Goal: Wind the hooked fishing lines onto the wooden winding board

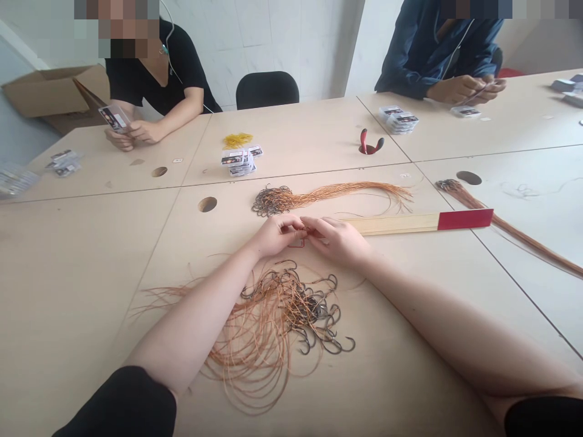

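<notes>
From the head camera, the person's left hand [276, 235] and right hand [337, 238] meet low over the desk [82, 273]. Their fingers [314, 223] are drawn narrow, pinching a thin reddish loop of line [297, 243] between them, though the exact grip is too small to make out. Just below the hands lies a tangled heap of dark metal fishing hooks [310, 309] with orange-brown leader lines [255, 352], some of them passing under the left forearm. Beyond the hands, a second bundle of hooks [268, 201] has its lines [346, 193] fanned out to the right. A wooden strip with a red end [464, 219] lies just beside the right hand, and a third bundle of hooks and lines [473, 206] stretches toward the right edge of the view. Farther across the desk are yellow rubber bands [237, 140], a stack of packaged cards [239, 162] and red-handled pliers [371, 141]. Opposite, 2 co-workers sit at the desk: 1 at the left holds a packaged card [113, 118], and 1 at the right works with both hands [467, 90] near more cards [398, 119].
</notes>
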Demonstrator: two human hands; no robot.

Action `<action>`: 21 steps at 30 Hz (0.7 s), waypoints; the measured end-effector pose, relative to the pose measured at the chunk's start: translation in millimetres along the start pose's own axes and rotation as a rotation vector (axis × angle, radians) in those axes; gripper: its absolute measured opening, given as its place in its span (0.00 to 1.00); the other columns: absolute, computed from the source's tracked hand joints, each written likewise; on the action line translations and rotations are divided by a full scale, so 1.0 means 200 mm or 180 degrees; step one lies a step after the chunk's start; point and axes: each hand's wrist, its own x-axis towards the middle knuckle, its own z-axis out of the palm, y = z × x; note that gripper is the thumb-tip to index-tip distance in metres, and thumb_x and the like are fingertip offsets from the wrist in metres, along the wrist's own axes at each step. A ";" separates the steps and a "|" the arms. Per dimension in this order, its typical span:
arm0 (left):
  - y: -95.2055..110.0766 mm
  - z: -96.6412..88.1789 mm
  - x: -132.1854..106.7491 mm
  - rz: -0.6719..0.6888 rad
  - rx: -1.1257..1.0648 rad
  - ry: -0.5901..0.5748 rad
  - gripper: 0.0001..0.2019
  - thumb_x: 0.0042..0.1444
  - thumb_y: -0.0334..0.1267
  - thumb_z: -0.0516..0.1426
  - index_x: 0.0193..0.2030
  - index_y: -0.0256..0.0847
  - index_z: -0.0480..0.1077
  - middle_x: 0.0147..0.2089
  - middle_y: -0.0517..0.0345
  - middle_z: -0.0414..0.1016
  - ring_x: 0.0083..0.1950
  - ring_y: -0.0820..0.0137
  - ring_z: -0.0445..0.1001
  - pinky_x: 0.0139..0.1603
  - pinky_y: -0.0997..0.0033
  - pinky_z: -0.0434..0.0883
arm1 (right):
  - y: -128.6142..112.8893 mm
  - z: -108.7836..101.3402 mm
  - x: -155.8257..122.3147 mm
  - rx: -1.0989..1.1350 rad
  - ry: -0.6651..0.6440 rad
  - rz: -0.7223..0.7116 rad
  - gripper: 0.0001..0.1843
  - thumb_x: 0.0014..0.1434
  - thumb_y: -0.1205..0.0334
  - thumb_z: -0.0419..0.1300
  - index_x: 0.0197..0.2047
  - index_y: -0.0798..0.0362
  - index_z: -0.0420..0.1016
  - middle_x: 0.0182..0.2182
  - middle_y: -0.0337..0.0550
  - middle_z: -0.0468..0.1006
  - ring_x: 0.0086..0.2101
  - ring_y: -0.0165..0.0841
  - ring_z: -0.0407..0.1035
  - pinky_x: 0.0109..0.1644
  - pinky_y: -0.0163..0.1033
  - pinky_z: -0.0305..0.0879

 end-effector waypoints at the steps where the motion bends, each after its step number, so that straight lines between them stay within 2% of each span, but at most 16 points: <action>1: 0.00 0.00 0.00 -0.0002 0.0000 -0.0003 0.12 0.51 0.46 0.59 0.32 0.37 0.74 0.33 0.56 0.73 0.29 0.76 0.68 0.28 0.75 0.65 | 0.00 0.00 0.00 -0.0039 0.0030 0.0002 0.18 0.61 0.65 0.50 0.54 0.50 0.64 0.37 0.43 0.76 0.35 0.32 0.70 0.37 0.35 0.65; 10: 0.02 0.00 0.00 0.0025 -0.0050 -0.0106 0.15 0.54 0.48 0.57 0.33 0.37 0.74 0.32 0.56 0.74 0.28 0.75 0.71 0.27 0.76 0.66 | 0.01 0.01 0.01 0.0052 0.0116 -0.0110 0.17 0.60 0.68 0.51 0.53 0.51 0.65 0.34 0.41 0.74 0.33 0.30 0.67 0.37 0.34 0.62; 13: 0.02 0.00 0.00 0.0102 0.0069 -0.0138 0.16 0.55 0.49 0.56 0.32 0.36 0.74 0.32 0.54 0.74 0.30 0.74 0.71 0.29 0.75 0.66 | 0.01 0.02 0.00 0.0043 0.0130 -0.0086 0.11 0.57 0.67 0.54 0.45 0.52 0.67 0.32 0.40 0.73 0.32 0.29 0.66 0.34 0.33 0.60; 16: 0.01 -0.01 0.00 0.0138 0.0187 -0.0092 0.16 0.54 0.48 0.56 0.32 0.36 0.75 0.32 0.53 0.74 0.33 0.72 0.70 0.31 0.74 0.65 | 0.03 0.02 0.00 -0.0061 0.0187 -0.0086 0.05 0.55 0.62 0.57 0.36 0.53 0.66 0.31 0.41 0.71 0.30 0.29 0.64 0.30 0.33 0.58; 21: -0.01 -0.02 0.01 0.0074 0.0190 0.0015 0.13 0.54 0.45 0.57 0.30 0.35 0.74 0.29 0.56 0.71 0.30 0.74 0.66 0.30 0.74 0.63 | 0.05 0.04 0.00 -0.0135 0.0290 -0.0333 0.04 0.58 0.63 0.55 0.34 0.53 0.70 0.32 0.43 0.70 0.32 0.30 0.65 0.33 0.34 0.62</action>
